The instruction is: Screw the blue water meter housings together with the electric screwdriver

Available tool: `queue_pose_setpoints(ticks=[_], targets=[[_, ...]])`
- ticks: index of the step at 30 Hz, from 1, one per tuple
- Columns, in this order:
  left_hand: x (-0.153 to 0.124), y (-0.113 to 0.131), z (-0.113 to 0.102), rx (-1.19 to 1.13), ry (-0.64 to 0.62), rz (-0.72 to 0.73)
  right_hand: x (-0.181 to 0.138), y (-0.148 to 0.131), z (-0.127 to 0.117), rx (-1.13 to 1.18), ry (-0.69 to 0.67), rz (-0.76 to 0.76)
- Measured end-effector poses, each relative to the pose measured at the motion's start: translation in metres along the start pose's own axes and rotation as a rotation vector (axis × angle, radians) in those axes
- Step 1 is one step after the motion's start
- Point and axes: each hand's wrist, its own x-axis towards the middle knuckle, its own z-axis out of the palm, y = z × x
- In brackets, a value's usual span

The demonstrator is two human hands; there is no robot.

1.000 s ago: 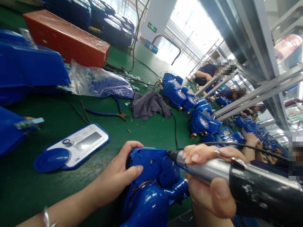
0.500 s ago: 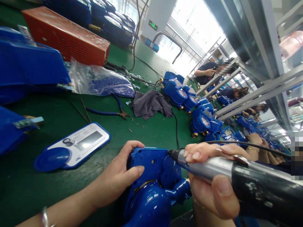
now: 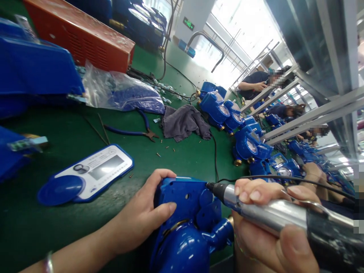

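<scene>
My left hand (image 3: pixel 149 206) grips the left edge of a blue water meter (image 3: pixel 184 246), thumb on its flat plate and fingers over the far side. The meter lies tilted with its rounded body toward me and a pipe stub to the right. In my right hand (image 3: pixel 264 212) is an electric screwdriver (image 3: pixel 270 216) with a silver barrel and black grip. Its dark tip meets the plate's upper right corner; whether it sits on a screw I cannot tell. A white-and-blue meter cover (image 3: pixel 96 172) with a display window and round blue lid lies to the left.
Blue-handled pliers (image 3: pixel 127 131), a grey cloth (image 3: pixel 184 123) and loose screws (image 3: pixel 158 154) lie beyond my hands. Behind are a plastic bag (image 3: pixel 122 93) and a red metal box (image 3: pixel 82 36). More blue meters (image 3: pixel 247 146) line the right, with co-workers (image 3: pixel 256 85) farther off.
The screwdriver and my right hand have shifted right and slightly downward, its tip staying at the plate's corner. My left hand keeps its hold on the meter. The view has shifted slightly.
</scene>
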Motion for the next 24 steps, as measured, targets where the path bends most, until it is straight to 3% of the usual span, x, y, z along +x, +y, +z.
queue_pose_setpoints(ticks=[4, 15, 24], targets=[[-0.0008, -0.0013, 0.0013, -0.009, 0.005, -0.008, -0.001, -0.0038, 0.0081, -0.025, -0.006, -0.051], [-0.0002, -0.0051, -0.0017, -0.054, -0.06, -0.006, 0.0042, -0.0029, 0.0031, 0.041, -0.014, 0.107], [0.0003, -0.0081, -0.0039, -0.054, -0.081, -0.008, 0.001, -0.0051, 0.0083, -0.008, 0.048, 0.085]])
